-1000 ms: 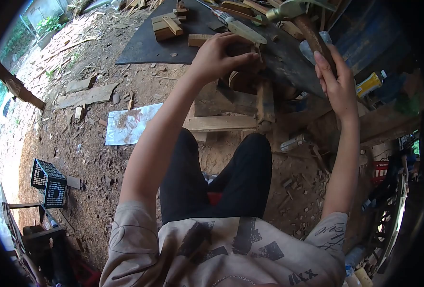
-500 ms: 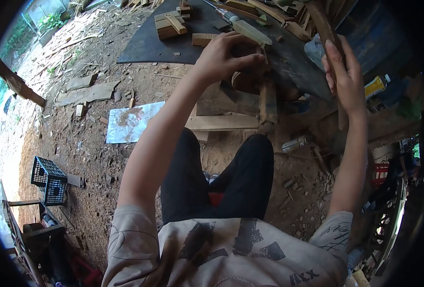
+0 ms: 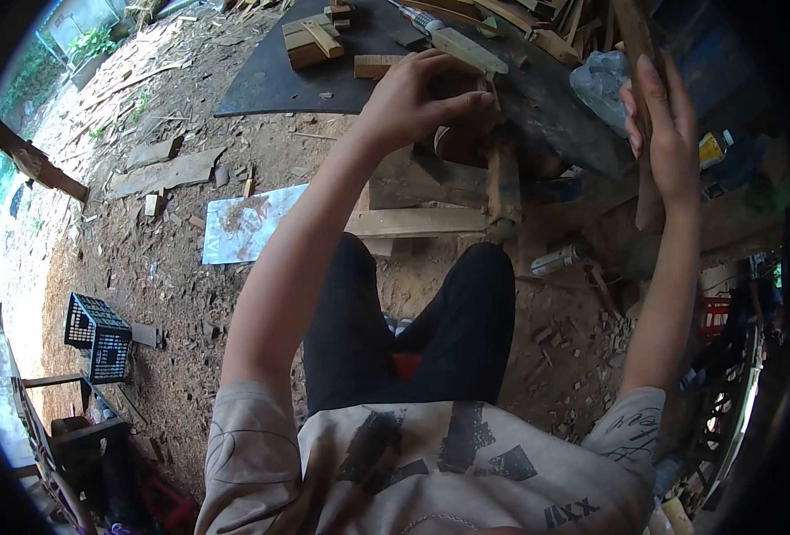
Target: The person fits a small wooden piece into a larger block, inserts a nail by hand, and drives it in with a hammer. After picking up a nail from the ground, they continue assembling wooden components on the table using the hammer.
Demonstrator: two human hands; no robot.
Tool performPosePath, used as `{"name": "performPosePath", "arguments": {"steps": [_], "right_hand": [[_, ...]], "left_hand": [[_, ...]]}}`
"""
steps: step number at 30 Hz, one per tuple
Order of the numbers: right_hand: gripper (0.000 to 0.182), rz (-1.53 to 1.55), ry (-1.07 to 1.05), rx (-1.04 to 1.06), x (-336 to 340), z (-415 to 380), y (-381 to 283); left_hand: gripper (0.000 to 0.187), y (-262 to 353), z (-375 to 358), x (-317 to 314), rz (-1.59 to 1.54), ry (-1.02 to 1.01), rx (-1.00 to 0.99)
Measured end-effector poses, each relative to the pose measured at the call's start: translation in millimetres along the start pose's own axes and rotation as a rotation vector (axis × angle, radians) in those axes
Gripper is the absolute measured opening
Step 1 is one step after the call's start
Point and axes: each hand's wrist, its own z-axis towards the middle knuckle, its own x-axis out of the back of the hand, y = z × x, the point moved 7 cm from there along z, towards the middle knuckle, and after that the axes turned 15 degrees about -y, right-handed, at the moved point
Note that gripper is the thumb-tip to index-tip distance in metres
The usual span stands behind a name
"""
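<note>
My left hand (image 3: pixel 422 100) is curled over the near edge of the dark work surface (image 3: pixel 261 85), thumb and fingers closed around something small and mostly hidden. Below it are a rounded wooden piece (image 3: pixel 462 144) and an upright wooden post (image 3: pixel 503 187). My right hand (image 3: pixel 664 125) is wrapped round a long wooden handle (image 3: pixel 646 192); its upper end runs out of view at the top. Just beyond my left hand lies a pale flat strip (image 3: pixel 471 51) beside a tool with a patterned grip (image 3: pixel 423 20). A small wooden block (image 3: pixel 377 66) sits to the left of these.
Stacked wooden blocks (image 3: pixel 313 43) stand on the dark surface. A clear plastic bag (image 3: pixel 602 87) is near my right hand, with a yellow bottle (image 3: pixel 714 150) beyond. A wooden beam (image 3: pixel 422 222) crosses before my knees. A can (image 3: pixel 555 260), stained sheet (image 3: pixel 248 227) and black crate (image 3: pixel 98 337) lie around.
My right hand has moved right and slightly upward with the wooden handle, whose top has left the view. My left hand stays in about the same place.
</note>
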Motion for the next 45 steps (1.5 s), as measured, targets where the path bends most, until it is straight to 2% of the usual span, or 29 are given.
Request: {"name": "performPosePath", "arguments": {"steps": [2,4,7,8,11,13,14,17,20,23,24,26,29,31,32,35,37,39,45], "right_hand": [[0.051,0.068,0.005,0.027,-0.5,0.9,5.7],[0.060,-0.310,-0.159,-0.146,-0.9,0.7,22.0],[0.075,-0.737,-0.283,-0.111,1.7,1.8,37.1],[0.075,-0.755,-0.249,-0.090,7.7,2.8,35.3],[0.069,-0.501,-0.144,-0.121,18.8,6.8,14.7],[0.057,-0.161,-0.011,-0.088,20.7,4.3,6.2],[0.055,-0.090,0.005,-0.052,28.5,6.8,13.2],[0.055,-0.068,-0.036,0.019,32.0,11.5,10.1],[0.056,-0.149,-0.096,-0.048,14.1,6.9,14.2],[0.070,-0.622,-0.300,-0.257,3.5,4.0,32.4],[0.069,-0.704,-0.261,-0.121,-3.2,2.8,32.4],[0.070,-0.660,-0.211,-0.066,3.3,3.9,29.8],[0.070,-0.468,-0.162,-0.246,14.6,8.0,28.0],[0.065,-0.205,-0.018,-0.122,10.8,4.4,10.6],[0.067,-0.145,-0.029,-0.091,12.0,6.8,13.9],[0.065,-0.170,-0.133,-0.095,5.0,6.9,16.8],[0.069,-0.517,-0.179,-0.071,4.4,4.6,27.9],[0.071,-0.671,-0.210,-0.065,-2.9,1.5,38.0],[0.072,-0.451,-0.276,-0.261,-7.9,-3.7,44.8]], "left_hand": [[0.057,-0.9,1.0,0.2,-0.015,-0.010,-0.009],[0.056,0.0,1.5,-1.4,-0.023,-0.020,-0.011],[0.055,1.9,2.3,-0.5,-0.008,-0.023,-0.001],[0.055,2.0,2.1,-0.9,-0.006,-0.023,0.002],[0.056,-0.2,2.1,0.1,0.013,-0.015,-0.013],[0.057,0.0,1.6,-1.9,-0.003,-0.022,-0.011],[0.057,0.0,1.9,-1.4,-0.019,-0.027,-0.002],[0.057,0.2,1.7,-1.4,-0.026,-0.031,0.012],[0.057,-2.3,1.7,-2.5,-0.010,-0.020,-0.003],[0.057,-1.7,1.8,-2.5,0.003,-0.017,-0.007],[0.057,-1.6,2.0,-2.4,0.006,-0.016,-0.002],[0.056,-2.7,2.1,-2.9,0.030,-0.007,0.014],[0.055,2.1,1.9,-0.5,0.030,-0.024,-0.001],[0.053,2.4,2.1,-2.0,0.022,-0.032,-0.021],[0.053,-0.4,1.7,-2.5,0.022,-0.026,-0.027],[0.051,-0.9,1.4,-3.0,0.010,-0.027,-0.016],[0.051,0.3,0.9,-2.1,0.012,-0.034,0.001],[0.052,0.3,0.1,-2.1,0.025,-0.044,0.021],[0.054,7.0,0.4,0.2,-0.060,-0.073,0.043]]}}
